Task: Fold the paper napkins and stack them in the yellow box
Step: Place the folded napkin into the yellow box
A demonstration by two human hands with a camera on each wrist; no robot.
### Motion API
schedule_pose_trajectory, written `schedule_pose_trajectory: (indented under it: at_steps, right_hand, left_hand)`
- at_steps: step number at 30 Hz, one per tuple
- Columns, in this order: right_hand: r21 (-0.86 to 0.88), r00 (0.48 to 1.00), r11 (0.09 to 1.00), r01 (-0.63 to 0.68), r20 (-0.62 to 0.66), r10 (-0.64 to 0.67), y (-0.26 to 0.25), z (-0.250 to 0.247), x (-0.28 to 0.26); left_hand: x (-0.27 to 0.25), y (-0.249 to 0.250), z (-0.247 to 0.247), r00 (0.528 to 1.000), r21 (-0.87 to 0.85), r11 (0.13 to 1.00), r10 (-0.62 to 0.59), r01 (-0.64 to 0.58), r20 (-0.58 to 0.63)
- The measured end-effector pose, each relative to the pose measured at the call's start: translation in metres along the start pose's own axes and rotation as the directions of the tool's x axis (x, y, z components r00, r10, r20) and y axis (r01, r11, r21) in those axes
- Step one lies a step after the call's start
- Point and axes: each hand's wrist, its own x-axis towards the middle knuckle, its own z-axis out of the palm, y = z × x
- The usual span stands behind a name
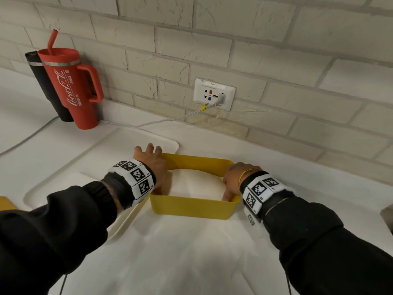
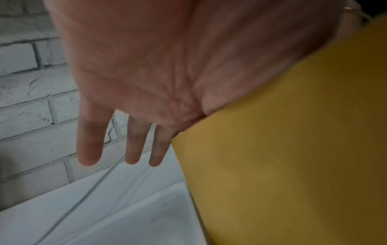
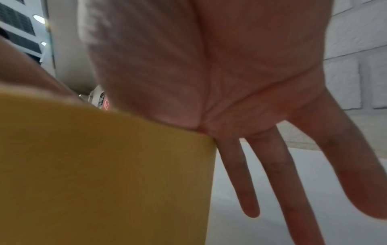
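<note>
Two hands straddle the yellow box (image 1: 192, 207), which stands on the white bench (image 1: 191, 258) at the right edge of a white tray (image 1: 63, 184). The box is open-topped with rounded corners; white paper napkins (image 1: 196, 184) fill it in a slightly domed stack. The left hand (image 1: 154, 167) lies over the left wall, thumb inside on the napkins, fingers (image 2: 134, 142) straight and spread outside. The right hand (image 1: 232, 179) mirrors it on the right wall, thumb inside, fingers (image 3: 238, 174) spread; how firm either grip is remains unclear, since the wrist views are blurred. Behind the tray, a red tumbler (image 1: 73, 88) with straw stands just beside a black flask (image 1: 45, 81). A grey cable (image 1: 153, 122) runs from the wall socket (image 1: 213, 94) along the bench.
</note>
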Motion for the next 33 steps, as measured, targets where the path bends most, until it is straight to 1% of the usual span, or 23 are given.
schedule_pose_trajectory:
  at_steps: [3, 5, 7, 8, 9, 10, 11, 12, 13, 14, 15, 16, 17, 18, 20, 22, 25, 27, 30, 33]
  right_hand:
    - [0.031, 0.999, 0.999, -0.016, -0.028, 0.017, -0.004, 0.003, -0.002]
    - [0.087, 0.998, 0.995, 0.038, -0.052, -0.034, 0.001, 0.003, -0.011]
    - [0.256, 0.985, 0.957, 0.133, -0.144, -0.099, 0.014, 0.003, -0.031]
    - [0.365, 0.971, 0.913, 0.182, -0.214, -0.108, 0.022, 0.004, -0.045]
    - [0.458, 0.952, 0.86, 0.224, -0.291, -0.093, 0.031, 0.007, -0.06]
    - [0.529, 0.93, 0.807, 0.262, -0.361, -0.065, 0.039, 0.011, -0.074]
    - [0.577, 0.911, 0.764, 0.291, -0.41, -0.037, 0.046, 0.018, -0.091]
    - [0.614, 0.903, 0.728, 0.303, -0.429, -0.014, 0.053, 0.028, -0.107]
    - [0.643, 0.901, 0.699, 0.313, -0.433, -0.005, 0.059, 0.041, -0.123]
    - [0.67, 0.906, 0.671, 0.316, -0.424, -0.004, 0.063, 0.055, -0.138]
    - [0.702, 0.916, 0.645, 0.303, -0.401, 0.006, 0.067, 0.074, -0.156]
    - [0.723, 0.925, 0.625, 0.293, -0.38, 0.007, 0.069, 0.091, -0.17]
    - [0.734, 0.931, 0.615, 0.289, -0.364, -0.004, 0.07, 0.106, -0.181]
    - [0.742, 0.941, 0.615, 0.266, -0.337, 0.0, 0.072, 0.124, -0.193]
    - [0.744, 0.964, 0.641, 0.186, -0.264, 0.027, 0.073, 0.161, -0.215]
    - [0.747, 0.979, 0.658, 0.096, -0.189, 0.072, 0.073, 0.195, -0.229]
    - [0.754, 0.979, 0.657, 0.024, -0.15, 0.137, 0.064, 0.226, -0.237]
    - [0.711, 0.974, 0.703, 0.025, -0.174, 0.141, 0.056, 0.232, -0.236]
    - [0.635, 0.973, 0.769, 0.08, -0.219, 0.079, 0.045, 0.236, -0.232]
    - [0.62, 0.96, 0.773, 0.133, -0.276, 0.057, 0.041, 0.242, -0.228]
  left_hand:
    - [-0.002, 0.001, -0.001, 1.0, -0.003, 1.0, 0.013, -0.013, 0.007]
    - [-0.007, -0.003, -0.003, 0.999, -0.058, 0.998, 0.032, -0.031, 0.018]
    - [-0.019, -0.009, -0.009, 0.998, -0.166, 0.984, 0.059, -0.058, -0.004]
    - [-0.029, -0.012, -0.011, 0.996, -0.239, 0.968, 0.073, -0.081, -0.043]
    - [-0.041, -0.014, -0.012, 0.99, -0.318, 0.941, 0.085, -0.118, -0.116]
    - [-0.055, -0.015, -0.012, 0.971, -0.393, 0.903, 0.089, -0.173, -0.221]
    - [-0.07, -0.013, -0.009, 0.934, -0.457, 0.852, 0.095, -0.255, -0.344]
    - [-0.087, -0.008, -0.003, 0.882, -0.505, 0.787, 0.101, -0.353, -0.46]
    - [-0.104, -0.001, 0.005, 0.834, -0.55, 0.708, 0.1, -0.443, -0.543]
    - [-0.122, 0.008, 0.013, 0.805, -0.593, 0.62, 0.107, -0.513, -0.584]
    - [-0.142, 0.021, 0.022, 0.792, -0.63, 0.534, 0.134, -0.564, -0.596]
    - [-0.157, 0.034, 0.033, 0.796, -0.67, 0.458, 0.158, -0.584, -0.585]
    - [-0.168, 0.045, 0.043, 0.814, -0.715, 0.401, 0.176, -0.573, -0.554]
    - [-0.179, 0.059, 0.053, 0.827, -0.747, 0.356, 0.211, -0.561, -0.521]
    - [-0.197, 0.086, 0.071, 0.831, -0.774, 0.313, 0.295, -0.55, -0.471]
    - [-0.208, 0.106, 0.085, 0.831, -0.788, 0.305, 0.356, -0.535, -0.427]
    - [-0.219, 0.126, 0.098, 0.853, -0.78, 0.382, 0.381, -0.496, -0.356]
    - [-0.224, 0.134, 0.101, 0.872, -0.779, 0.42, 0.368, -0.466, -0.323]
    - [-0.234, 0.141, 0.097, 0.888, -0.775, 0.448, 0.332, -0.446, -0.318]
    - [-0.248, 0.146, 0.094, 0.916, -0.787, 0.477, 0.277, -0.392, -0.289]
